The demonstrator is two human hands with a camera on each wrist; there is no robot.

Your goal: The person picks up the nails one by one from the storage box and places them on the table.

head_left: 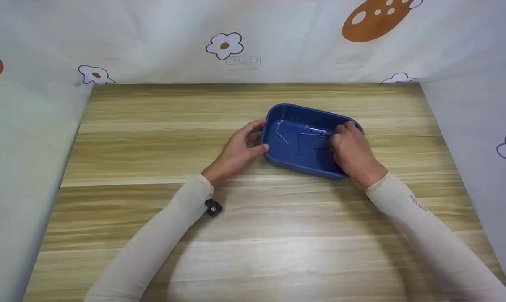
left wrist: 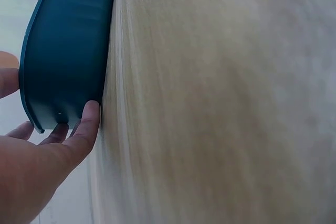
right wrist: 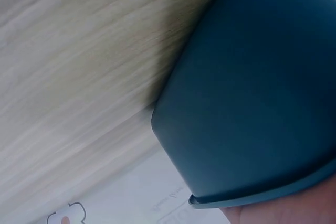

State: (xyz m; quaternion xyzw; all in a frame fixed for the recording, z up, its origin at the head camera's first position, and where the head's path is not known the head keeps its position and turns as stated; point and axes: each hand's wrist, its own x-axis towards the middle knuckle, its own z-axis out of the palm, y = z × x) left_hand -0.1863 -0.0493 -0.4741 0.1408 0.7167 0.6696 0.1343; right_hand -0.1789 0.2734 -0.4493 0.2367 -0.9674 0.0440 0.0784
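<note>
White cloth printed with flowers (head_left: 224, 45) and brown blobs hangs behind and to both sides of a wood-grain bench (head_left: 253, 235). Faint grey print shows on the cloth just under the centre flower and further right, but it is too pale to read. Small dark lettering runs along the right sleeve (head_left: 418, 204); it cannot be made out either.

On the far half of the bench, a little right of centre, sits a blue plastic tray (head_left: 297, 167), turned slightly askew. Several thin metal pins (head_left: 281, 136) lie scattered on its floor; what kind they are is too small to tell.

The left hand (head_left: 241, 152) grips the tray's left end, thumb against the near corner and fingers curved around the rim. The left wrist view shows the thumb (left wrist: 86, 127) pressed to the outer wall beside the bench top. The right hand (head_left: 353, 153) reaches down into the right end of the tray, fingers curled at the pins; whether it has hold of one cannot be told, as the hand covers them.

A small black object (head_left: 213, 207) lies on the bench beside the left forearm, well apart from the tray.
</note>
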